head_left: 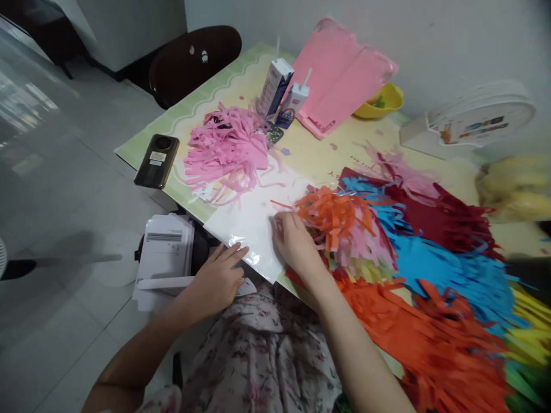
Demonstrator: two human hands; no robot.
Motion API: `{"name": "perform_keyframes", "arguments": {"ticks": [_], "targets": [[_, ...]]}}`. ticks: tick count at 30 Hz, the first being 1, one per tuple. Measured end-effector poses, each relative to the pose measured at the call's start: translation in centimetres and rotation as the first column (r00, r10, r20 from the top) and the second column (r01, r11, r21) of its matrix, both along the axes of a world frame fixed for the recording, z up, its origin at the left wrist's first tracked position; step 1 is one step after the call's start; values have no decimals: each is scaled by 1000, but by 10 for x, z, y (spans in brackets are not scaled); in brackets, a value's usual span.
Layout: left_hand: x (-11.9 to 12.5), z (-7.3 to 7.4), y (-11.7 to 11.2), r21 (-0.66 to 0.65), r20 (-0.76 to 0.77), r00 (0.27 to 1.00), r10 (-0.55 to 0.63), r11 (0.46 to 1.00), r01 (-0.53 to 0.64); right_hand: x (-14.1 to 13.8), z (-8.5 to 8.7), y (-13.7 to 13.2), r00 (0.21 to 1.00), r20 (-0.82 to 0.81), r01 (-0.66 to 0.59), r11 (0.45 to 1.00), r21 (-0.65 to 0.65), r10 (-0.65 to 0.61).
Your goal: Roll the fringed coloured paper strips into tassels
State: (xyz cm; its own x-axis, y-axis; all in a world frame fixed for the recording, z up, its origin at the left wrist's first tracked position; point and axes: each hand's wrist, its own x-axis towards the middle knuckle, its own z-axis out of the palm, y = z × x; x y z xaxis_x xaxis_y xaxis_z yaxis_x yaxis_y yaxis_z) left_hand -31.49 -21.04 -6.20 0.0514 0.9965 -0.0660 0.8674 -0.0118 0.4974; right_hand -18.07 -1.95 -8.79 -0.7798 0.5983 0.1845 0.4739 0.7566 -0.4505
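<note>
A white glossy sheet (253, 223) lies at the table's near edge. My left hand (219, 278) is at that edge, its fingers spread and the fingertips over the sheet's near corner. Over the sheet's right side is my right hand (295, 241), fingers curled together; whatever they may hold is hidden. Just beside it sits a bunch of orange fringed paper strips (340, 212), with pink and yellow strips below. A pile of pink fringed paper (228, 146) lies beyond the sheet to the left.
A phone (157, 160) lies at the table's left edge. Two drink cartons with straws (274, 86) stand before a pink folded stand (344, 69) and a yellow bowl (381, 103). Blue fringed paper (447, 275) and red-orange fringed paper (422, 327) spread right. A chair (198, 63) stands behind.
</note>
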Motion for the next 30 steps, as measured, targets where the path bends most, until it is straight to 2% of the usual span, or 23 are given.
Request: {"name": "perform_keyframes", "arguments": {"ticks": [14,22,30], "targets": [[1,5,3,-12,-8,1000,17,1000,-17,2,-6,7,997,56,-58,998,40,56],[3,7,4,-47,-32,999,23,999,-24,4,1,11,986,146,-100,989,110,84],[4,9,3,-4,-43,998,38,999,-38,7,5,14,991,91,-105,991,79,98]]}}
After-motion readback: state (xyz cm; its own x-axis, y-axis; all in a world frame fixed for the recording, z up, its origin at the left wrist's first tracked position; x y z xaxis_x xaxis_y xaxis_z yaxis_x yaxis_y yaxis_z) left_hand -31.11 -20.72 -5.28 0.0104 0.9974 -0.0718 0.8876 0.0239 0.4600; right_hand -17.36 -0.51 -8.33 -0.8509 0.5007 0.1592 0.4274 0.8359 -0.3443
